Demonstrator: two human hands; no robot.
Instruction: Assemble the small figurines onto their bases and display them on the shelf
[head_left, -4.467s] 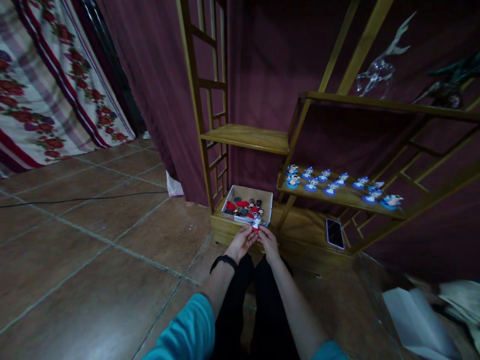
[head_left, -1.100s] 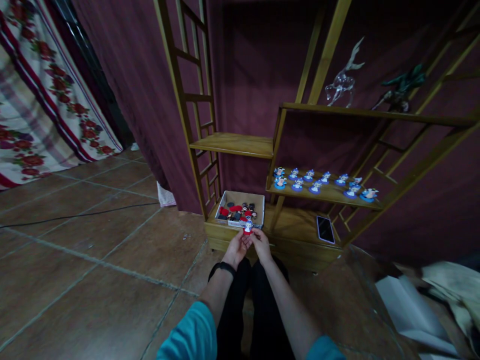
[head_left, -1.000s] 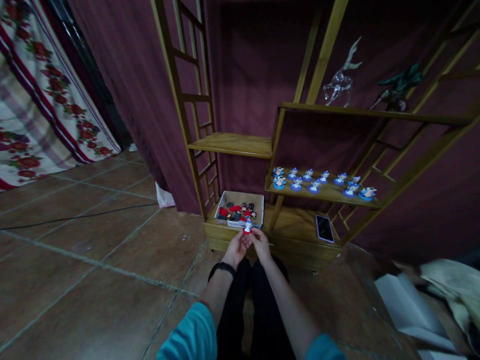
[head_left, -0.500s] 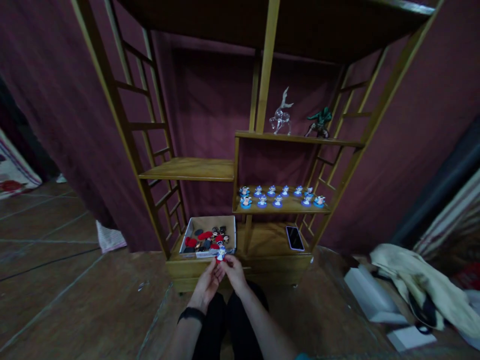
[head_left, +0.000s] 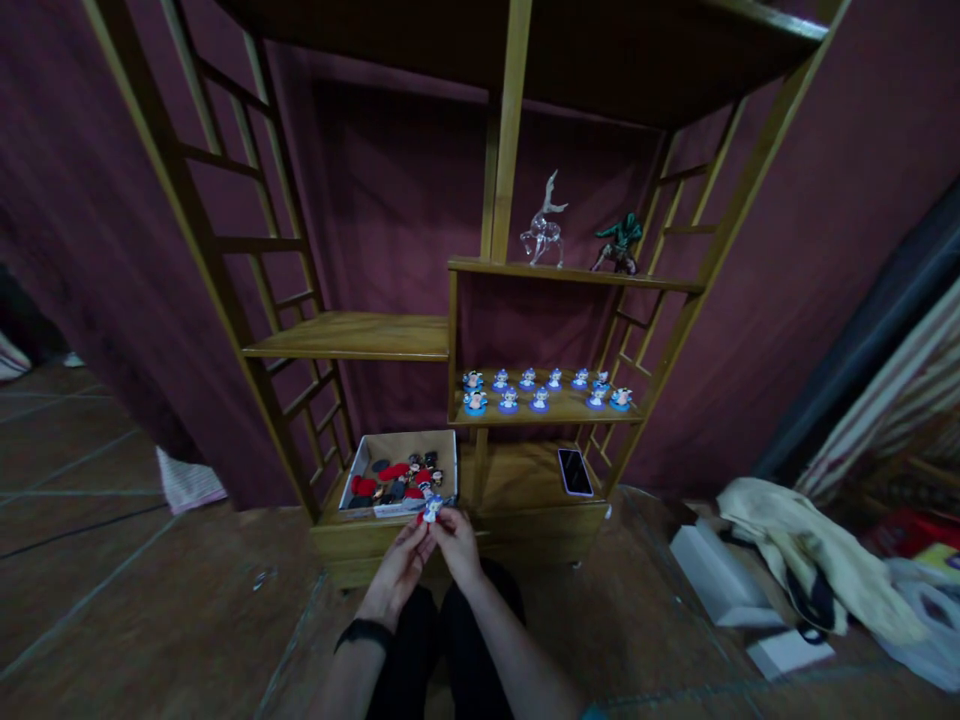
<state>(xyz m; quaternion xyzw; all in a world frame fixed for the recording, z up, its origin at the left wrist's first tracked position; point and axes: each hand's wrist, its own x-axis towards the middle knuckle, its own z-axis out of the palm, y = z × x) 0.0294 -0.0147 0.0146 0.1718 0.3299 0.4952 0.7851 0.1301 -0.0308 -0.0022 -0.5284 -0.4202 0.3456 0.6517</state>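
A small blue-and-white figurine (head_left: 432, 508) with red at its base is held between both hands, just in front of the box. My left hand (head_left: 407, 556) closes its fingertips on the figurine's lower left side. From the other side, my right hand (head_left: 456, 541) pinches it. Directly beyond them is a white-walled cardboard box (head_left: 405, 447) holding red and black pieces and several small dark-haired figures. Two rows of similar blue-and-white figurines (head_left: 540, 399) stand upright on a shelf (head_left: 562, 410) to the upper right.
A wooden shelf unit (head_left: 390, 335) rises in front of me. A phone (head_left: 575, 472) lies on its bottom board. Higher up stand a clear deer figure (head_left: 545, 235) and a green-cloaked figure (head_left: 622, 243). White boxes (head_left: 720, 575) and a cream cloth (head_left: 795, 545) lie on the floor at right.
The view has turned slightly right, so the shelf unit appears shifted left. Both hands keep hold of the same figurine in front of the box.
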